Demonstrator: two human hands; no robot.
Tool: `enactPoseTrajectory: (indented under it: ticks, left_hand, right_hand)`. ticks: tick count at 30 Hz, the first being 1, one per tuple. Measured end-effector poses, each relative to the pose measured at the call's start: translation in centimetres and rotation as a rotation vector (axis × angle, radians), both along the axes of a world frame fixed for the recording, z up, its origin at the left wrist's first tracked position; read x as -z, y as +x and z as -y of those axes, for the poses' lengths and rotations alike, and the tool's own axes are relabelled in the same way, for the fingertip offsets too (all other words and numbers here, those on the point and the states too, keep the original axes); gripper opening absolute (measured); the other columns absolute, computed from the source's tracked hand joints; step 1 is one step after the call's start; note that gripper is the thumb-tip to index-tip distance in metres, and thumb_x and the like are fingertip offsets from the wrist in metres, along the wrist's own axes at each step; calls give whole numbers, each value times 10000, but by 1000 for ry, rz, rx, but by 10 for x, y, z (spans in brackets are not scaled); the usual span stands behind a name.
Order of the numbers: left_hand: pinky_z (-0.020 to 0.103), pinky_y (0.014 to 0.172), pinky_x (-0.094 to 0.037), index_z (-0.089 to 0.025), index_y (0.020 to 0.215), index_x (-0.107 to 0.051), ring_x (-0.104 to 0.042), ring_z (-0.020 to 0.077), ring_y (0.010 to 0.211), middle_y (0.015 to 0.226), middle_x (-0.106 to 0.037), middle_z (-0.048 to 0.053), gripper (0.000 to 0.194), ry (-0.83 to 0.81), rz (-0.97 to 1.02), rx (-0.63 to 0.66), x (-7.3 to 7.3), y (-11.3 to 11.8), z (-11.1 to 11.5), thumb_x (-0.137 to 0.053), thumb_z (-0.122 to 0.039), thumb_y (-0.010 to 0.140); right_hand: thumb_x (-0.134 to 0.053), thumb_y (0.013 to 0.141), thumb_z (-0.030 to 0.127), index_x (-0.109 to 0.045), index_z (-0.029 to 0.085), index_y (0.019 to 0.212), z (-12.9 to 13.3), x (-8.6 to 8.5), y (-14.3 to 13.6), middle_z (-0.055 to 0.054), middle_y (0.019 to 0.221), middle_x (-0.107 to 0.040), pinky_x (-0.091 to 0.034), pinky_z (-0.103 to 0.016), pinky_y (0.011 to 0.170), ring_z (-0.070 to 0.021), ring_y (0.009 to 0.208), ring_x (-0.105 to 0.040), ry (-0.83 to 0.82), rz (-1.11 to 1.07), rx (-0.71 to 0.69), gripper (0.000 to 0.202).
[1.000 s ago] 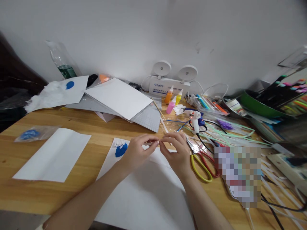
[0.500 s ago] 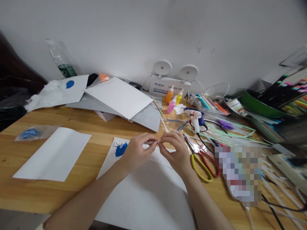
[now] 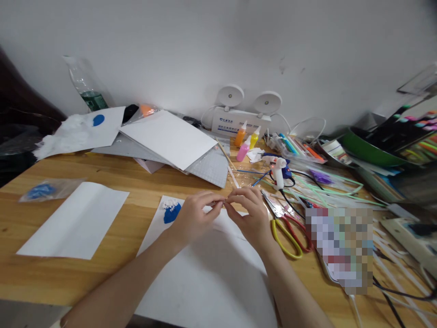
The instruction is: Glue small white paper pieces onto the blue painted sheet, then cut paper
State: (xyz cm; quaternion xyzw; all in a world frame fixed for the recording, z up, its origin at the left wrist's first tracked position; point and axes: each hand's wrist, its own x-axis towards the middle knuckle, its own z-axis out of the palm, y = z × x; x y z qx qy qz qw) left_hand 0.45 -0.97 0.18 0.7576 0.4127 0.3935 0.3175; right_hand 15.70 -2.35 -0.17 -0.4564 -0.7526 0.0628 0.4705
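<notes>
My left hand point(image 3: 200, 212) and my right hand point(image 3: 248, 210) meet fingertip to fingertip above a large white sheet point(image 3: 208, 278). Thumb and fingers of each are pinched together. Whatever sits between the tips is too small to name. Just left of my left hand, a blue patch point(image 3: 171, 213) topped with small white lumps point(image 3: 170, 203) lies on the sheet's upper corner. Scissors point(image 3: 287, 232) with one yellow and one red handle rest to the right of my right hand.
A white glue gun point(image 3: 278, 171) stands behind the scissors, near three small bottles point(image 3: 243, 150). On the left lie a folded white paper point(image 3: 75, 223) and a plastic bag with blue bits point(image 3: 43, 191). Boards point(image 3: 170, 139) are stacked behind. A pixelated device point(image 3: 341, 250) lies at right.
Both hands stay in almost the same place, with only slight movement at the fingertips. The view has shifted very slightly.
</notes>
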Motion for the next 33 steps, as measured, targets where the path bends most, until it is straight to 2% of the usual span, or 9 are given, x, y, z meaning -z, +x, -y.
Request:
enactPoseTrajectory:
  ticks: [8,14,26,33]
  left_hand:
    - [224,635,-465,-192,794,-618,-588,119,694,754,-651,1,111,24,21,-61,-1,1,1,-510,-179,775]
    - [219,646,-469,-186,741,-592,-583,109,661,701,-635,-15,75,33,23,-104,-1,2,1,-520,-167,754]
    - [224,664,-458,-189,807,-630,-594,114,711,775,-663,-1,153,36,-19,-44,-3,0,1,-509,-117,747]
    - [224,650,-467,-185,792,-632,-599,114,693,748,-664,-3,147,29,-14,-42,-3,0,1,-504,-122,752]
  right_hand:
    - [-600,733,127,-597,200,728,0,0,0,-32,761,-610,-404,-343,719,-172,767,-506,-1,11,29,72]
    - [-603,722,118,-589,202,720,0,-1,-1,-27,741,-603,-405,-345,706,-169,744,-501,-5,9,2,86]
    - [-609,725,139,-599,216,724,-1,4,0,-20,739,-614,-389,-376,726,-180,757,-507,11,50,15,78]
    - [-620,734,183,-610,229,741,-1,7,2,-16,764,-626,-372,-387,724,-187,763,-508,-1,77,43,48]
